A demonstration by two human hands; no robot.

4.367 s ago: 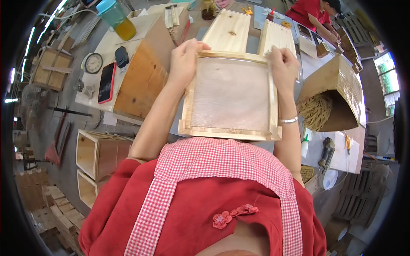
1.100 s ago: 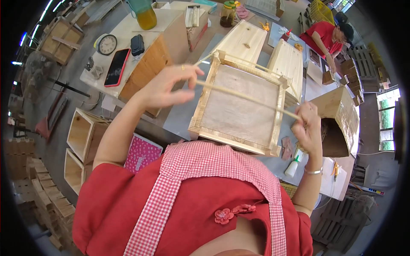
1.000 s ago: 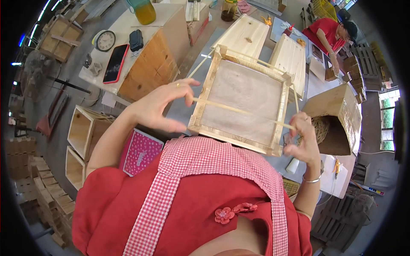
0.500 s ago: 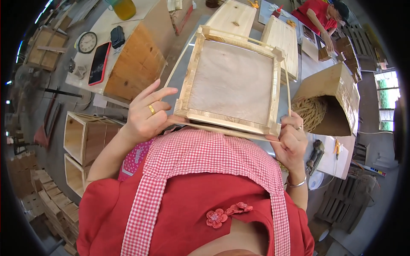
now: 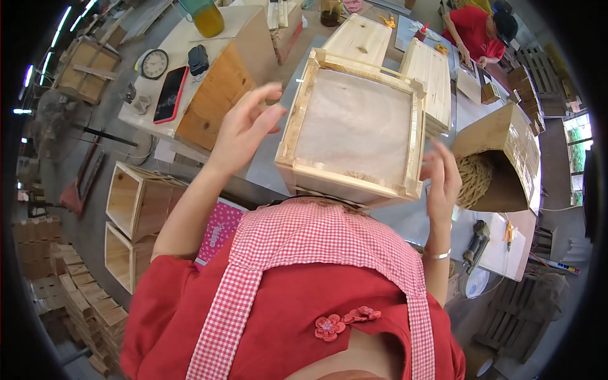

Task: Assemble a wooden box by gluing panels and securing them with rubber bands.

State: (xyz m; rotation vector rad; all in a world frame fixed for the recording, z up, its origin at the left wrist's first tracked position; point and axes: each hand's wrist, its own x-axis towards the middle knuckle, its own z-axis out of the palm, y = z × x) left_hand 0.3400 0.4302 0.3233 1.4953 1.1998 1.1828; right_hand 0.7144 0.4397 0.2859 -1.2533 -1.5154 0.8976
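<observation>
A pale wooden box (image 5: 288, 166) stands on the table right in front of me, with a flat panel (image 5: 354, 123) set inside its raised top rim. Along the far rim runs a thin, pale stretchy band (image 5: 364, 63); its near part is hard to make out. My left hand (image 5: 248, 126) is raised off the box's left side, fingers apart and holding nothing. Beside the right side of the box, my right hand (image 5: 443, 180) has loosely bent, slightly blurred fingers with nothing seen in them.
A cardboard carton (image 5: 506, 136) full of tan bands lies tipped at the right, near a dark hand tool (image 5: 476, 244). Two finished-looking wooden boxes (image 5: 358, 41) stand beyond. A phone (image 5: 171, 95) and clock (image 5: 154, 64) rest at the left. A co-worker in red (image 5: 472, 31) works far right.
Both hands have let go of the stretched band, which now sits close to the box. My left hand has lifted up and away; the right has moved slightly off the corner.
</observation>
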